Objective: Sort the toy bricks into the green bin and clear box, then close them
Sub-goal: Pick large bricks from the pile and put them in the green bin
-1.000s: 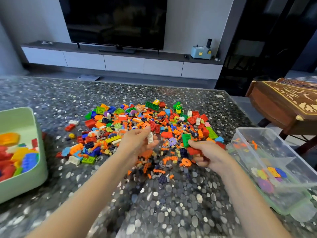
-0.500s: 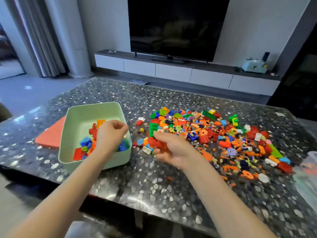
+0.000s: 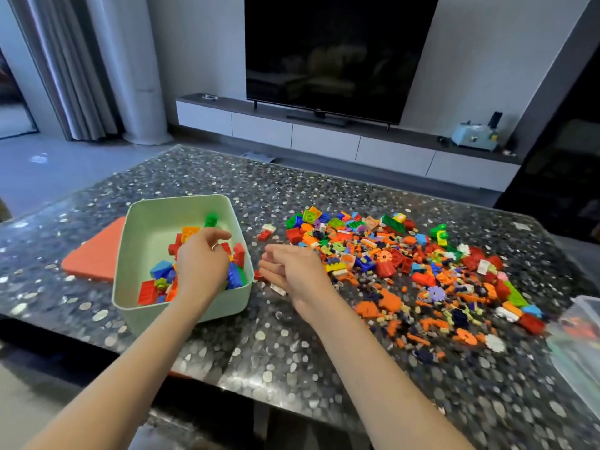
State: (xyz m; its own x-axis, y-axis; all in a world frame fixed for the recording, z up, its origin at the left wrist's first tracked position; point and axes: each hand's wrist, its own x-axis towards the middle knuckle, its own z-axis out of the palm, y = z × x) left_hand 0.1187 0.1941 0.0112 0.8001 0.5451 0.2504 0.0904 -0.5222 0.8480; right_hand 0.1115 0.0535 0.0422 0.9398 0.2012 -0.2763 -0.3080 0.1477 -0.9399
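Note:
A pale green bin [image 3: 136,241] stands at the table's left and holds large red, blue, orange and green bricks [image 3: 162,277]. Inside it, over those bricks, hovers my left hand [image 3: 203,263] with loose, spread fingers and nothing in its grasp. Just right of the bin's wall is my right hand [image 3: 292,271], fingers stretched toward the bin and apart, with no brick visibly held. A small red piece [image 3: 258,276] lies by its fingertips. The big mixed pile of toy bricks [image 3: 406,271] spreads across the table to the right. Only a corner of the clear box [image 3: 578,323] shows at the right edge.
A flat orange lid [image 3: 94,254] lies on the table behind the bin's left side. The speckled stone table [image 3: 292,362] has its near edge close to my forearms. A TV and low cabinet stand behind the table.
My left hand, closed above the bin half a second ago, has spread its fingers over the bricks. My right hand has moved closer to the bin and the red bricks it held are gone from it.

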